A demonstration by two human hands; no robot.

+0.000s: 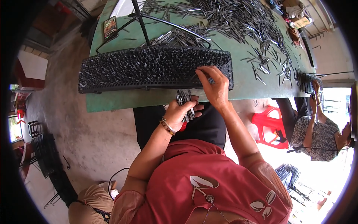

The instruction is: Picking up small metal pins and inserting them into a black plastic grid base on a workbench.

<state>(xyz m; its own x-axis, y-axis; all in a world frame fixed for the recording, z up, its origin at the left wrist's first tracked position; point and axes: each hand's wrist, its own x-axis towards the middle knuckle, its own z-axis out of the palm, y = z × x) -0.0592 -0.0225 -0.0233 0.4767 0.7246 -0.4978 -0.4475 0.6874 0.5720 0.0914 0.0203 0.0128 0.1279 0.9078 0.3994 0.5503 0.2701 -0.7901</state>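
My left hand, with beaded bracelets at its wrist, is closed round a bunch of thin dark metal strips just off the table's near edge. My right hand is at the right part of a long black perforated rack. Its thumb and forefinger are pinched together over the rack's holes; what they hold, if anything, is too small to make out. Most of the rack is packed with short dark pieces standing in its holes, while bare holes show at its right end.
Loose dark strips lie heaped across the far side of the green table. A phone lies at the far left, beside a black metal stand. Another person works at the right, near a red plastic stool.
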